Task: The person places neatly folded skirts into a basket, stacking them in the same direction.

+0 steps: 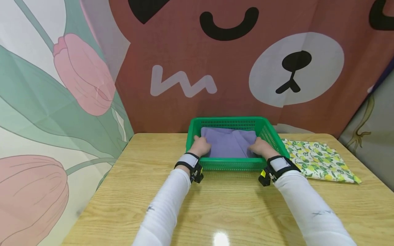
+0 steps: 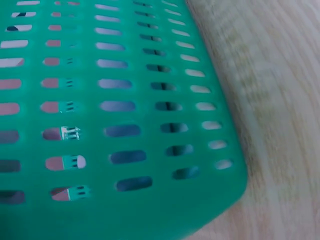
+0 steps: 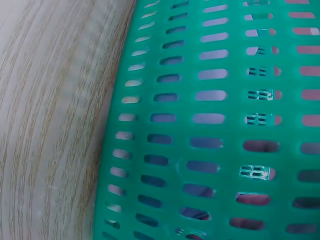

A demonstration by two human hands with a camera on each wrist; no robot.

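A folded purple cloth (image 1: 229,143) lies inside a green plastic basket (image 1: 234,164) with slotted walls. At the cloth's left side, my left hand (image 1: 200,146) reaches over the basket's front rim and grips the cloth. On the opposite side my right hand (image 1: 262,147) holds the cloth's right edge, where the fabric creases. Both wrist views show the slotted outer wall of the basket (image 2: 145,110) up close, with bits of purple cloth (image 3: 209,95) through the slots. The basket wall largely hides the hands there.
The basket stands on a light wooden table (image 1: 147,164), near its back edge. To its right lies a flat cloth with a lemon print (image 1: 320,160). A printed bear curtain (image 1: 184,44) hangs behind the table, and a tulip-patterned one (image 1: 83,75) hangs at the left.
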